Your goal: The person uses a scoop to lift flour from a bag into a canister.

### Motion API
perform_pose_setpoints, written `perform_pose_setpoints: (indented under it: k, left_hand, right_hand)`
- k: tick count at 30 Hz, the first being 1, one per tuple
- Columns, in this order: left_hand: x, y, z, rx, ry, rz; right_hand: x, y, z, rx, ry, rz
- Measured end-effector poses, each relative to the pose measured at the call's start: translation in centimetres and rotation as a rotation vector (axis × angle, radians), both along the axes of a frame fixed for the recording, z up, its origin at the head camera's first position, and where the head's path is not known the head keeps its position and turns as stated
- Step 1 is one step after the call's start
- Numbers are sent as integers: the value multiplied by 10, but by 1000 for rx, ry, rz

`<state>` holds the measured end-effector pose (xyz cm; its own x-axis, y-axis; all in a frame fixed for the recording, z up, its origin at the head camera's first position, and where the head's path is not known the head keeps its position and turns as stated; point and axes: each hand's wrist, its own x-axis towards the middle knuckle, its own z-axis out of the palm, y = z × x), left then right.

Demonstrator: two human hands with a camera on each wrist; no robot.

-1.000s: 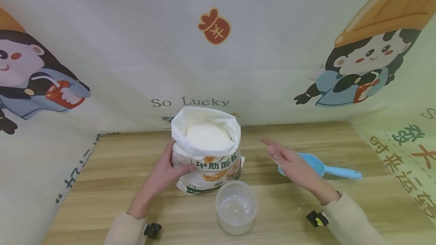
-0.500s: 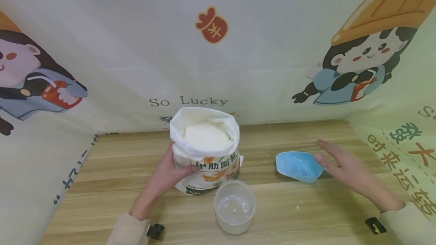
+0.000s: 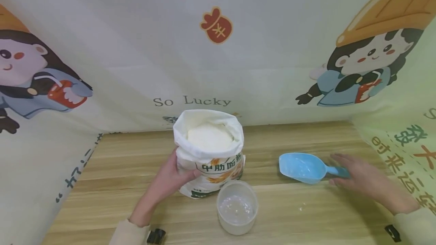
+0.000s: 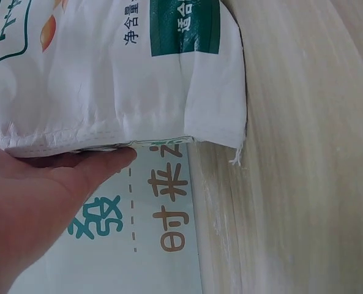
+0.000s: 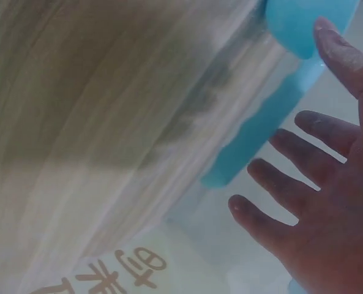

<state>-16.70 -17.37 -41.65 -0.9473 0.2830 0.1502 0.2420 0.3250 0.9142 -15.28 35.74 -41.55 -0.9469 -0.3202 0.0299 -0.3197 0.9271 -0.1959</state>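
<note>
A white flour bag (image 3: 221, 177), its top rolled open and full of flour (image 3: 209, 137), stands upright mid-table in the head view. My left hand (image 3: 167, 184) grips its left side, thumb across the front; the left wrist view shows fingers (image 4: 108, 165) behind the bag (image 4: 95, 79). On the right lies a blue scoop (image 3: 303, 167), bowl pointing left. Over its handle (image 5: 254, 138) hovers my right hand (image 3: 361, 179), fingers spread and relaxed, some powder on the thumb. Whether it touches the handle I cannot tell. A clear plastic tub (image 3: 237, 207) sits just in front of the bag.
The wooden table (image 3: 279, 214) ends at a printed cloth backdrop (image 3: 272, 67) behind and on both sides. Small specks of white powder (image 3: 301, 209) lie on the wood between the tub and my right hand.
My right hand has moved right, from over the scoop's bowl to over its handle. The left hand keeps its grip on the flour bag. Scoop and tub have stayed put.
</note>
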Motion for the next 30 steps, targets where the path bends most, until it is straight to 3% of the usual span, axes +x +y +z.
perform_pose_setpoints:
  k: [10,19,25,30]
  left_hand:
    - [1,-2,2,-1,-14,-13]
    - [0,0,4,-14,-27,27]
    - [2,0,2,-36,-30,46]
    - [4,-1,1,-38,-37,53]
  right_hand:
    - [-4,4,-9,1,-10,13]
    - [-5,1,-9,-4,24,56]
    - [1,-1,-10,-28,115,94]
    - [9,-5,2,-92,236,125]
